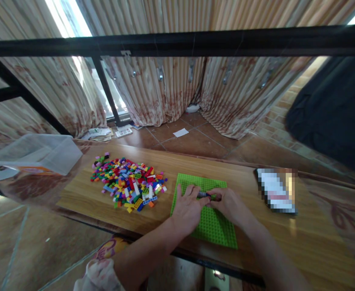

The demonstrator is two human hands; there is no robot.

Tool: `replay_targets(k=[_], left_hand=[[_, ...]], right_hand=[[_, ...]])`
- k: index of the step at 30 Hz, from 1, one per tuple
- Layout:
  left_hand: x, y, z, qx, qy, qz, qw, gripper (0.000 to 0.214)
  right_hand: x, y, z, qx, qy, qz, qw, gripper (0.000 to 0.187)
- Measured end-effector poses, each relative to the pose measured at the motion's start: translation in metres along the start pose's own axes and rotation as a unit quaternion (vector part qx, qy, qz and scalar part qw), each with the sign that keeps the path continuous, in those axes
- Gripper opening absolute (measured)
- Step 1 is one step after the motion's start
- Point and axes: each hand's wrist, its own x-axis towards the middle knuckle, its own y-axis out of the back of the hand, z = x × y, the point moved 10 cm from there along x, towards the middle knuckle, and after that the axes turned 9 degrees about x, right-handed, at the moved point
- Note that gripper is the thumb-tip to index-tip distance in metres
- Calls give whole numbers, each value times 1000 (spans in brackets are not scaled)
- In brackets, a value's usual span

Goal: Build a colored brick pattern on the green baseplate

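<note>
On green baseplate, both hands pinch small dark piece; brick pile left.

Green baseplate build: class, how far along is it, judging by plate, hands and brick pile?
Done: almost nothing; the green baseplate shows bare studs. In hand: the left hand and right hand meet over a small dark piece at the plate's far end. Left: the pile of coloured bricks lies loose on the wooden table.

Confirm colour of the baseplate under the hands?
Bright green baseplate, studded; clearest in the head view.
</note>
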Motion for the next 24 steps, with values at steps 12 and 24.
replay_targets(k=[12, 24], left_hand=[[-3, -3, -2, -46, -12, 20, 999, 54], [11, 36, -71, -166, 111, 140, 970, 57]], right_hand=[[-13, 3, 4, 89, 4, 24, 996, 43], [-20, 10, -10, 32, 51, 53, 997, 33]])
